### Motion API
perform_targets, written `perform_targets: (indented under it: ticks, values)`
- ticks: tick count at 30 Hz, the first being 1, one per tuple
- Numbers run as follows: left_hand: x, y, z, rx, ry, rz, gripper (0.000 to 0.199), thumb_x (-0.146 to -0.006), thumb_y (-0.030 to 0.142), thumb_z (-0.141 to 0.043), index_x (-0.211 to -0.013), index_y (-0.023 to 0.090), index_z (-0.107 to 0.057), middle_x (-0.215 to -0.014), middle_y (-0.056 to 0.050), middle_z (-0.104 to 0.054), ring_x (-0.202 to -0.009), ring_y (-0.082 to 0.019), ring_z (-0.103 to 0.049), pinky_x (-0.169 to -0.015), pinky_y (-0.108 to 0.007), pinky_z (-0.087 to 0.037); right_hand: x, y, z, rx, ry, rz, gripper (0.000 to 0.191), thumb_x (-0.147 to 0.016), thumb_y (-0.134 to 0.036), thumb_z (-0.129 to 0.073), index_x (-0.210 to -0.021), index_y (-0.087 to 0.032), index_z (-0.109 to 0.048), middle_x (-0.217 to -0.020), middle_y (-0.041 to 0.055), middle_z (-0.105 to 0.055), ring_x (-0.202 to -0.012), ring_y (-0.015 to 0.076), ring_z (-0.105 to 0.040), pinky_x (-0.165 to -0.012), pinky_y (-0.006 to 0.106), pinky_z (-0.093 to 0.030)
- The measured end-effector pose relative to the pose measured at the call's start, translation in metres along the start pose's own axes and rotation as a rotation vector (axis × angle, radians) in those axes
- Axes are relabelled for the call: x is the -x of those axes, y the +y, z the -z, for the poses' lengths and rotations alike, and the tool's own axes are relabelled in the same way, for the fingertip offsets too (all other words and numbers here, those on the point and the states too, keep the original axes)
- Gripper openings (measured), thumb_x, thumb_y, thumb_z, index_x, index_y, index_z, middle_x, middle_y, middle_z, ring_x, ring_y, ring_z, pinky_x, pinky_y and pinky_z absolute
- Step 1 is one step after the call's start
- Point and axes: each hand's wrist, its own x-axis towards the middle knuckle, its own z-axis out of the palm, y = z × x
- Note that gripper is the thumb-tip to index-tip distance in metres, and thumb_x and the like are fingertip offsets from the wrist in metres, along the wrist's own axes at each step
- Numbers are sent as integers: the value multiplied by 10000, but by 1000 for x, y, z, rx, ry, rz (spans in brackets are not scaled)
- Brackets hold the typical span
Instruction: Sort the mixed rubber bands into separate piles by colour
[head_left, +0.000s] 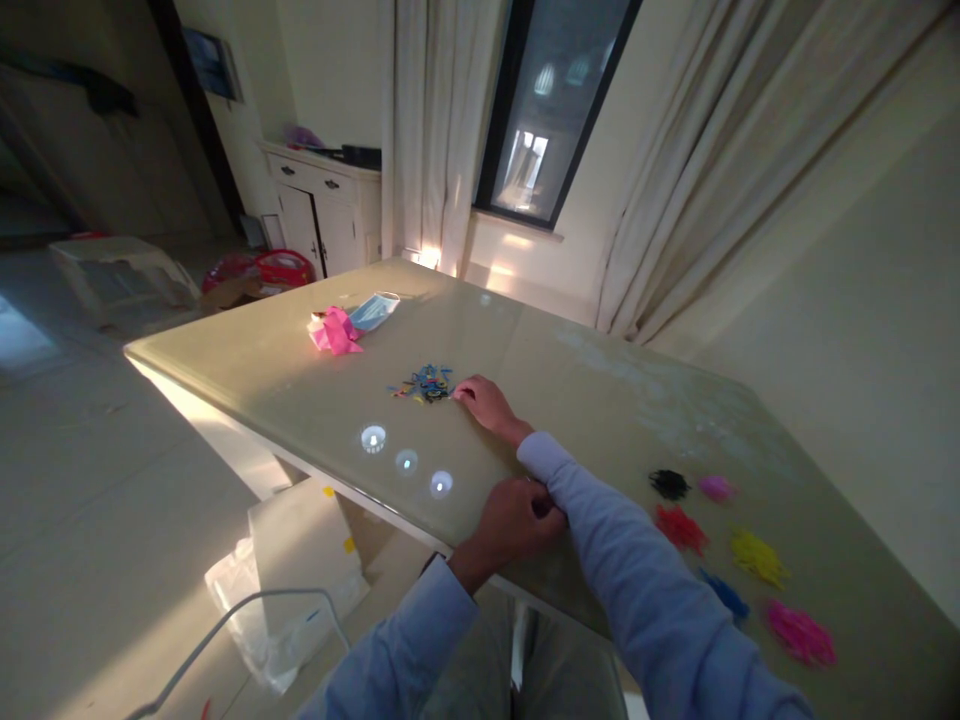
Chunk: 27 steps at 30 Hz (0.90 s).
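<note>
A mixed heap of small coloured bands [426, 384], mostly blue, black and yellow, lies loose on the table. My right hand [487, 403] reaches to its right edge, fingertips pinched together; whatever is between them is too small to make out. Closer to the table's front edge, my left hand [517, 522] is closed, right beside my right forearm and sleeve. Its fingertips are partly hidden, and what they hold cannot be seen. Beyond my right arm are single-colour piles: black [669, 485], red [681, 529], yellow [759, 557], blue [724, 594], magenta [801, 633] and light pink [716, 488].
Crumpled pink paper [335, 330] and a blue face mask [375, 311] lie on the far left of the glossy table [540, 365]. Lamp reflections show on its surface. Below the front edge are a white bag [300, 570] and a grey cable [281, 592].
</note>
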Motion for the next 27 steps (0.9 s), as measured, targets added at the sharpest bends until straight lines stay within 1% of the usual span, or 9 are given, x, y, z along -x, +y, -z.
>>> perform_targets:
  ticks: [5, 8, 11, 14, 16, 18, 21, 24, 27]
  values:
    - [2, 0, 1, -87, -44, -57, 260, -748, 271, -568, -523, 142, -581, -506, 44, -434, -525, -83, -393, -548, -249, -251, 7, -1, 6, -83, 42, -57, 162, -889, -149, -583, -749, -177, -659, -837, 43, -660, -822, 167, -564, -791, 278, -400]
    - [2, 0, 3, -97, -85, -107, 258, -775, 273, -575, -557, 147, -632, -529, 35, -503, -543, -91, -440, -570, -248, -286, 17, -3, 13, -162, 48, -92, 188, -914, -210, -549, -739, -181, -608, -781, 19, -635, -755, 150, -546, -731, 265, -395]
    - [2, -1, 3, -64, -101, -144, 226, -801, 304, -590, -676, 162, -715, -632, 13, -629, -612, -114, -525, -608, -244, -338, 37, -4, 22, -257, 23, -126, 220, -924, -278, -529, -724, -192, -559, -696, -17, -595, -657, 126, -517, -650, 245, -385]
    - [2, -1, 3, -34, -104, -162, 219, -814, 335, -602, -780, 179, -752, -716, -2, -692, -652, -127, -564, -626, -244, -367, 64, -4, 35, -368, 7, -179, 278, -926, -369, -517, -706, -199, -524, -634, -38, -551, -561, 106, -477, -573, 237, -371]
    - [3, -2, 3, -38, -111, -162, 218, -817, 339, -604, -791, 182, -754, -725, -7, -699, -647, -130, -565, -622, -248, -371, 84, -6, 48, -589, 39, -295, 305, -904, -432, -547, -708, -201, -512, -632, -43, -536, -523, 95, -450, -533, 234, -356]
    - [3, -3, 4, -49, -117, -161, 213, -819, 333, -602, -794, 180, -748, -742, -12, -706, -654, -134, -571, -628, -252, -380, 103, -9, 64, -930, 77, -462, 311, -843, -456, -639, -725, -201, -505, -640, -50, -532, -501, 81, -428, -507, 225, -342]
    - [3, -4, 4, -49, -124, -166, 218, -830, 331, -587, -806, 175, -737, -776, -22, -715, -673, -139, -583, -648, -256, -398, 132, -17, 92, -1388, 95, -621, 321, -767, -393, -757, -754, -202, -500, -637, -66, -524, -488, 67, -408, -494, 212, -339]
    - [3, -3, 6, -46, -132, -158, 230, -841, 345, -576, -833, 175, -732, -786, -26, -716, -687, -142, -588, -664, -261, -411, 164, -28, 115, -1653, 113, -638, 266, -809, -312, -746, -779, -200, -507, -615, -80, -490, -471, 60, -372, -481, 198, -334]
    - [4, -1, 9, -57, -145, -131, 250, -852, 366, -562, -839, 180, -728, -782, -28, -712, -701, -148, -596, -672, -265, -421, 196, -41, 129, -1770, 184, -594, 205, -864, -282, -700, -802, -194, -526, -602, -87, -440, -462, 58, -333, -466, 186, -324]
